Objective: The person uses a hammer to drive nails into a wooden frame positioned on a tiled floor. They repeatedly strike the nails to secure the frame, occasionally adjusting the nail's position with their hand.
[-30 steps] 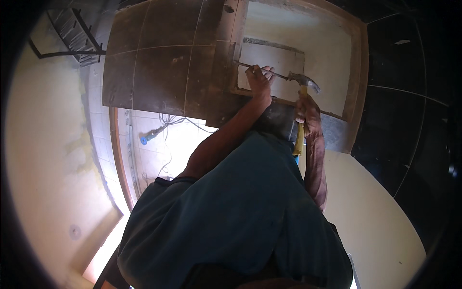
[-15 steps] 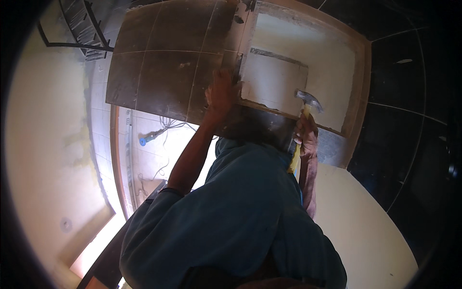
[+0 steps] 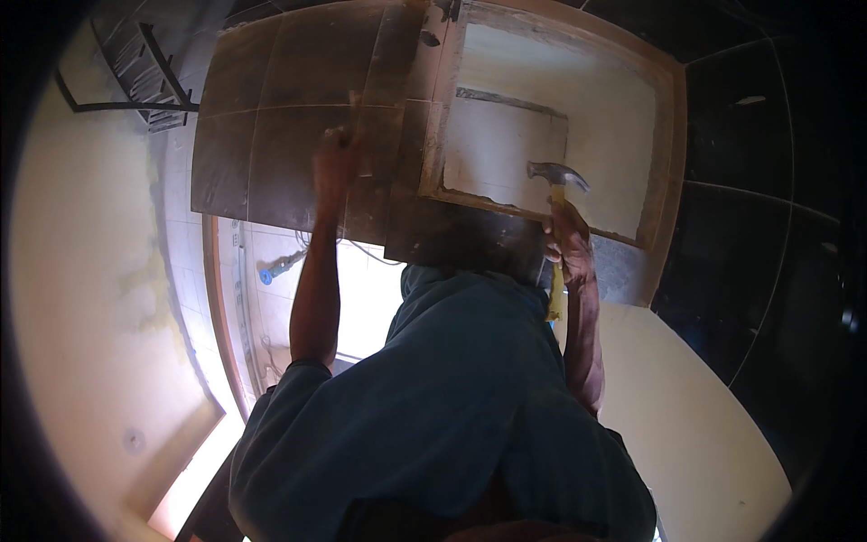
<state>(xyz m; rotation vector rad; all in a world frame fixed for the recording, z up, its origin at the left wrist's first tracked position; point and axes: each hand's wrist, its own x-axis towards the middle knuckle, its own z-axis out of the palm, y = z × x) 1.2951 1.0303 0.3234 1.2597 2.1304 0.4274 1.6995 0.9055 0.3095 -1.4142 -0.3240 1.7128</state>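
Note:
My right hand (image 3: 571, 239) is wrapped round the yellow handle of a claw hammer (image 3: 558, 176), whose grey metal head points up. It is held near the lower right corner of a rectangular recess in the counter. Farther left, my left hand (image 3: 336, 172) is over the dark brown tiled surface (image 3: 298, 149). Motion smears its fingers, so their pose and anything in them cannot be made out. A dark tile piece (image 3: 470, 237) lies along the near edge, below the recess (image 3: 524, 135), which has a pale inside and a rough rim.
Black tiled wall (image 3: 736, 181) rises on the right. A black metal rack (image 3: 163, 77) is at the upper left, beside a pale wall (image 3: 90, 271). Below the counter are loose cables and a blue-ended item (image 3: 268, 275).
My left hand has moved left, from beside the recess to farther over the brown tiles. My right hand and the hammer have shifted slightly left, and the hammer's handle is more upright.

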